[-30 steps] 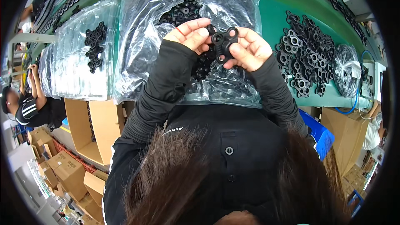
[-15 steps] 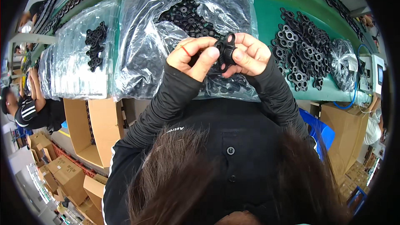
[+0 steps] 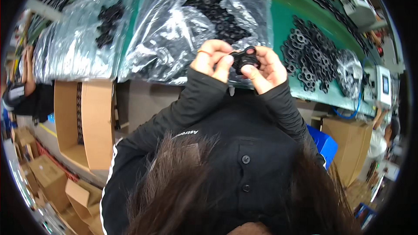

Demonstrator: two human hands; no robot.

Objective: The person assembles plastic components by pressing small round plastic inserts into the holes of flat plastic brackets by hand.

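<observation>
Between my two hands is a black plastic part with ringed ends (image 3: pixel 246 63). My left hand (image 3: pixel 213 61), with a thin red band on one finger, pinches the part's left end between thumb and fingers. On the other side my right hand (image 3: pixel 269 70) grips it, thumb across the front and fingers behind. Fingers hide some of its outline. Under and beyond my hands lies a large clear plastic bag (image 3: pixel 161 30), torn open, with many small black round pieces (image 3: pixel 222 21) showing in the gap.
Right of the bag, a heap of black ringed parts (image 3: pixel 309 56) lies on the green table (image 3: pixel 283 17). Farther right are a crumpled clear bag (image 3: pixel 349 72) and a machine (image 3: pixel 379 88). At left, black parts (image 3: pixel 109 24) rest on stacked clear bags (image 3: pixel 72 45). An open carton (image 3: pixel 98 122) stands below.
The part has turned in my hands, so its ringed end now faces up and right. Both hands sit slightly farther right and lower in the shifted view.
</observation>
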